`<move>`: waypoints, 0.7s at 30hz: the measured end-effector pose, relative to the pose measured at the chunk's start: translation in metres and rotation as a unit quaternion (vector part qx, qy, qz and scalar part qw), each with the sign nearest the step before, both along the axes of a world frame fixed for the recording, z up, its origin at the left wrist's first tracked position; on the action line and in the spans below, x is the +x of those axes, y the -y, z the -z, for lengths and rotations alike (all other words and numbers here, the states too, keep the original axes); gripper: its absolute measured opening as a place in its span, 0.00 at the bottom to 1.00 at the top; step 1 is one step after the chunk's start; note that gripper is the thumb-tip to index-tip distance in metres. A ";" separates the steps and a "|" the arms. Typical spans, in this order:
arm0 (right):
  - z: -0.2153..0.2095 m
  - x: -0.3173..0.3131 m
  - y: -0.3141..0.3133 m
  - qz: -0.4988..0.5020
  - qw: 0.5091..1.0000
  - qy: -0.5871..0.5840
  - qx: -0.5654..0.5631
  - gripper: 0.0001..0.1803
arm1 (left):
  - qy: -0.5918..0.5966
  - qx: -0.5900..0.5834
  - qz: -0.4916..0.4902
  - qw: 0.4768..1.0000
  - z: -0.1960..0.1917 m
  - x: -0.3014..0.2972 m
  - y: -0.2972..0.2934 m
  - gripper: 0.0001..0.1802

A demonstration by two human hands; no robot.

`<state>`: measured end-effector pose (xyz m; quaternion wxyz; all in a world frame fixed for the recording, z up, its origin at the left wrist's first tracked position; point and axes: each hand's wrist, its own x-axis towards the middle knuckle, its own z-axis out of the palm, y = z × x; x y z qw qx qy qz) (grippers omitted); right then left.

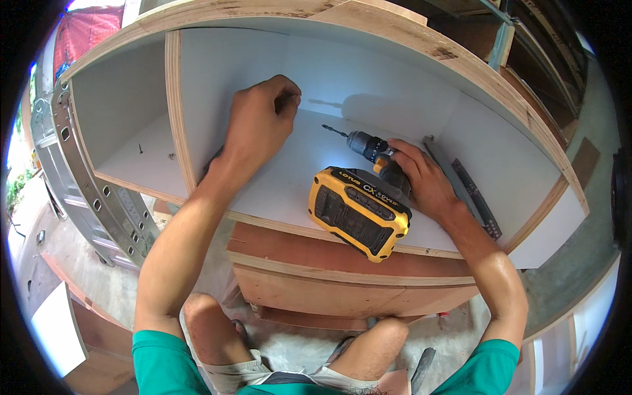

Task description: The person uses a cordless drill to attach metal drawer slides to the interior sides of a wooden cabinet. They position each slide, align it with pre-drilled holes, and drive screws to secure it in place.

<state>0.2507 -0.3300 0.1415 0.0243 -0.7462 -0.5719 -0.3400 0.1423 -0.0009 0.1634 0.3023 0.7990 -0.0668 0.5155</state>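
My right hand [424, 174] is wrapped round the grip of a cordless drill [372, 148] with a large yellow and black battery [359, 212]. Its drill bit [334, 130] points up and left, and light falls on the white panel beneath it. My left hand [263, 115] is raised inside the same compartment, left of the bit and apart from it. Its fingers are curled together, and whatever they may hold is hidden. Both hands work within a white-lined plywood cabinet [174, 99], whose divider stands left of my left forearm.
Dark metal drawer slides [476, 199] lie at the cabinet's right end. A small screw [140, 149] stands in the left compartment. A metal ladder [99, 187] is beside the cabinet's left side. Below the front edge is a brown wooden box [349, 283], close to my knees.
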 end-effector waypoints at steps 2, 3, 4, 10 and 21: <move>0.004 0.005 0.002 -0.001 0.999 0.052 0.007 0.36 | 0.017 0.011 0.006 1.000 0.006 0.001 0.001 0.08; 0.005 0.008 0.003 -0.002 0.997 0.079 0.011 0.36 | 0.019 0.009 0.008 1.000 0.007 0.002 0.002 0.08; 0.005 0.009 0.003 0.001 0.996 0.085 0.018 0.37 | 0.020 0.007 0.010 1.000 0.007 0.001 0.002 0.08; 0.004 0.001 0.001 0.018 0.996 0.088 0.022 0.43 | 0.019 0.006 0.010 1.000 0.007 -0.003 0.002 0.08; -0.002 0.002 -0.001 -0.035 0.999 0.011 0.014 0.40 | 0.028 -0.009 0.030 0.999 0.010 -0.006 0.003 0.08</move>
